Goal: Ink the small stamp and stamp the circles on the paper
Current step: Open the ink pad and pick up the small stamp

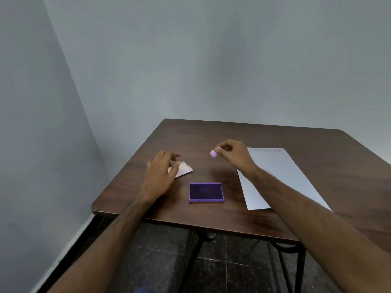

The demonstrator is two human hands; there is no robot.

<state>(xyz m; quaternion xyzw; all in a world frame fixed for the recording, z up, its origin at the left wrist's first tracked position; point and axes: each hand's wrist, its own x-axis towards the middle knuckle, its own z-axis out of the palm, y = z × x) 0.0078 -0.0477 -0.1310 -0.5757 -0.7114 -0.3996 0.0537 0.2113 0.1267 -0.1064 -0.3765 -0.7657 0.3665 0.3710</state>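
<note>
My right hand [233, 154] pinches a small pink-purple stamp [213, 153] above the table, beyond the ink pad. The purple ink pad [206, 192] lies open on the brown table, its dark ink surface facing up. A white sheet of paper [281, 176] lies to the right, partly under my right forearm, with a row of small circles [264, 150] along its far edge. My left hand [161, 173] rests with fingers spread on a pale flat lid [185, 169] left of the pad.
The brown wooden table [211, 216] stands in a corner against grey walls. Its near edge runs just below the ink pad. Dark tiled floor and black metal table legs [191, 256] show underneath.
</note>
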